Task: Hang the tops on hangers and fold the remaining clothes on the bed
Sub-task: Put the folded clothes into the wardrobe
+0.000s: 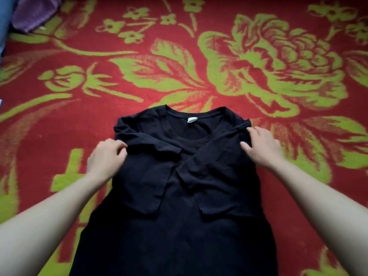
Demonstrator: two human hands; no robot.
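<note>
A black T-shirt [175,206] lies flat on the red and green floral bed cover [179,66], neck away from me, a white label inside the collar. Both sleeves are folded inward and cross over the chest. My left hand [107,158] is at the shirt's left shoulder edge, fingers curled and pinching the folded fabric. My right hand [260,146] rests on the right shoulder edge with fingers fairly straight, pressing the fold down.
A purple cloth [33,12] lies bunched at the far left corner next to something blue [5,20] at the frame edge. The patterned cover stretches wide beyond the shirt on all sides.
</note>
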